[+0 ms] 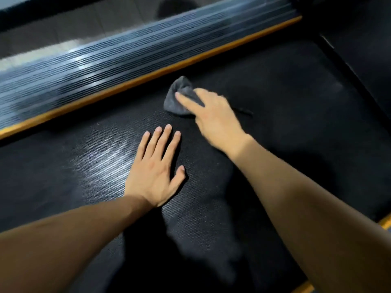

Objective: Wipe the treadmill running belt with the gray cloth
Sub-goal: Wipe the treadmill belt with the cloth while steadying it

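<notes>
Running belt (pixel 275 98) — black, finely textured surface filling most of the view, with a pale sheen patch toward 9 o'clock of centre. Runs diagonally from 7 o'clock up to 2 o'clock.

Gray cloth (pixel 176 96) — bunched into a loose mound, lying on the belt just above centre, toward 12 o'clock. Its far tip points up toward the orange strip; its near side is covered by the right hand.

Right hand (pixel 213 115) — reaches in from 4 o'clock, palm down on the cloth. One finger (pixel 186 100) lies extended across the fabric; the rest of the fingers are blurred, so whether they curl round the cloth or merely press it flat cannot be told.

Left hand (pixel 154 168) — enters from 8 o'clock, laid flat on the belt with the palm down, fingers straight and close together, thumb set out to the side. Holds nothing; sits near the cloth, at its 7 o'clock, not touching it.

Orange strip (pixel 148 75) — narrow band edging the belt on the far side, running from 9 o'clock to 1 o'clock.

Ribbed side rail (pixel 105 60) — dark, grooved, glossy with reflections, just beyond the orange strip — blurred.

Second orange edge (pixel 386 223) — small piece visible at 4 o'clock, at the belt's near side.
</notes>
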`<move>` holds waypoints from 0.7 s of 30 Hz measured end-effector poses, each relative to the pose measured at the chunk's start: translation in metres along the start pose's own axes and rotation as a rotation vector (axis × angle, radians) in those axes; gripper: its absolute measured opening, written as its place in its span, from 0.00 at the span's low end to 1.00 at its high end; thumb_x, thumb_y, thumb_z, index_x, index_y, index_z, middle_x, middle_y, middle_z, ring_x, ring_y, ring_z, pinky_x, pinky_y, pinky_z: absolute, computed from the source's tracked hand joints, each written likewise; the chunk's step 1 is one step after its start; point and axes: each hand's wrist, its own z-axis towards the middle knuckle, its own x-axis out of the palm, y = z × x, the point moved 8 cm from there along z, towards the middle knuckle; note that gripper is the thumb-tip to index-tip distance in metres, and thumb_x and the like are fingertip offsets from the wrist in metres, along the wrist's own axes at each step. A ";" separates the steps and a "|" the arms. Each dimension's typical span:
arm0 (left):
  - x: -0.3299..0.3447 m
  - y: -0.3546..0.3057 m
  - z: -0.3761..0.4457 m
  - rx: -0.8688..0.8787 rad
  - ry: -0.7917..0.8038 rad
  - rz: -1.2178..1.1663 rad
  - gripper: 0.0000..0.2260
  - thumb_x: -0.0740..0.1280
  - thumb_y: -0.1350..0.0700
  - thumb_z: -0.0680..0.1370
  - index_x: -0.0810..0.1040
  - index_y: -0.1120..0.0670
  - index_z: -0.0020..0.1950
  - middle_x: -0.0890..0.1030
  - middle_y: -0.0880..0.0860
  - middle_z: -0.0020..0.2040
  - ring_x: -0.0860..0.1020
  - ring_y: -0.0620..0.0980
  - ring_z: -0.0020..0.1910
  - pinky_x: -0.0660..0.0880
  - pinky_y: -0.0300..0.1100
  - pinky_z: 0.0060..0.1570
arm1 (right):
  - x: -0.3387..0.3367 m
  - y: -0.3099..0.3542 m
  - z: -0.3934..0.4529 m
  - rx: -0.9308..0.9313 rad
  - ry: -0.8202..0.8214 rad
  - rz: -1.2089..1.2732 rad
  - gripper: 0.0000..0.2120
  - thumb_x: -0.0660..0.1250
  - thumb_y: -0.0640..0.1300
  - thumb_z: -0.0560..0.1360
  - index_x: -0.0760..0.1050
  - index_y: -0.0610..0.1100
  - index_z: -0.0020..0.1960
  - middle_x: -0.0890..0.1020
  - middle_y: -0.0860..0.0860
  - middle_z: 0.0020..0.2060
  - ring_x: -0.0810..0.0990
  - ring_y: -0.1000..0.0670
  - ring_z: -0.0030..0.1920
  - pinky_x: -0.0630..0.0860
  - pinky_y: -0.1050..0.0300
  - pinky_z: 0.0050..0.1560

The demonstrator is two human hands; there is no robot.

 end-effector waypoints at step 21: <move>-0.001 0.000 0.002 -0.012 -0.011 -0.001 0.35 0.56 0.41 0.79 0.53 0.55 0.83 0.52 0.57 0.83 0.48 0.56 0.83 0.48 0.58 0.80 | -0.017 -0.107 -0.032 0.596 -0.060 -0.121 0.31 0.62 0.42 0.76 0.61 0.52 0.78 0.70 0.41 0.66 0.71 0.36 0.60 0.68 0.41 0.59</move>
